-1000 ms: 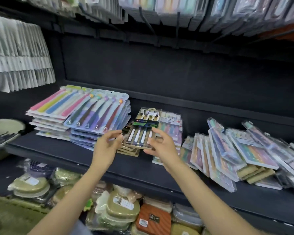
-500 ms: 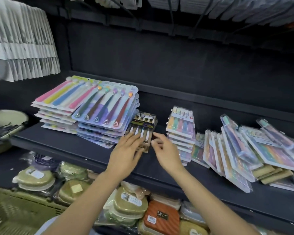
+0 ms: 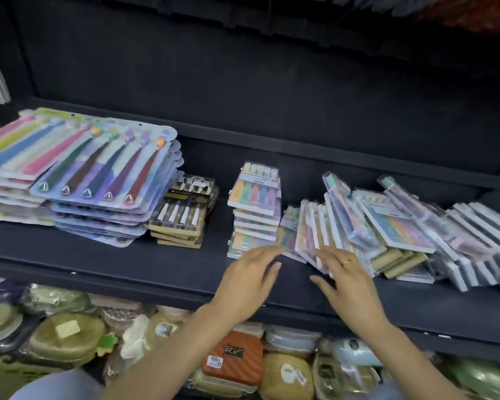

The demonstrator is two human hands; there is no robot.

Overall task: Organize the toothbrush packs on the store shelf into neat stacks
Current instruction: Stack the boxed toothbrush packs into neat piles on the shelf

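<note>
Head view. Both hands reach over the shelf (image 3: pixel 145 264) edge. Left hand (image 3: pixel 250 280): fingers straight, grasping nothing, tips just short of the pastel stack (image 3: pixel 254 209). Right hand (image 3: pixel 348 280): fingers extended and relaxed, tips touching the leaning packs (image 3: pixel 309 235) directly ahead of it; no grip seen.

Done, by appearance: to the left of the left hand, two stacks of large carded packs (image 3: pixel 98 180) and a squared gold stack (image 3: pixel 182 215); the pastel stack stands upright.

Left: the leaning packs and the jumbled heap (image 3: pixel 401 226) right of the right hand. Roughly half finished, I judge.
</note>
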